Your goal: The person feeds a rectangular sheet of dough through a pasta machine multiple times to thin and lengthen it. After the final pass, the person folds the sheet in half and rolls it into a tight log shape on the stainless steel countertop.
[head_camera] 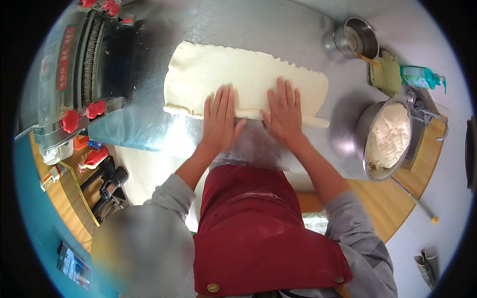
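A wide sheet of pale dough (246, 70) lies flat on the steel worktop (253, 149). Its near edge is turned over into a thin roll that runs from side to side. My left hand (220, 119) lies flat, palm down, across this roll, fingers pointing away from me onto the sheet. Beside it, to the right, my right hand (284, 111) rests on the roll in the same way, fingers a little apart. The thumbs point towards each other without touching. What lies under both palms is hidden. The sheet's far edge is ragged towards the right.
A dough roller machine (87, 67) with red knobs stands at the left. On the right are a steel bowl of dough (389, 136), steel pots (361, 37), a folded cloth (386, 72) and a green pump bottle (419, 76). The worktop's near edge adjoins my red apron (253, 208).
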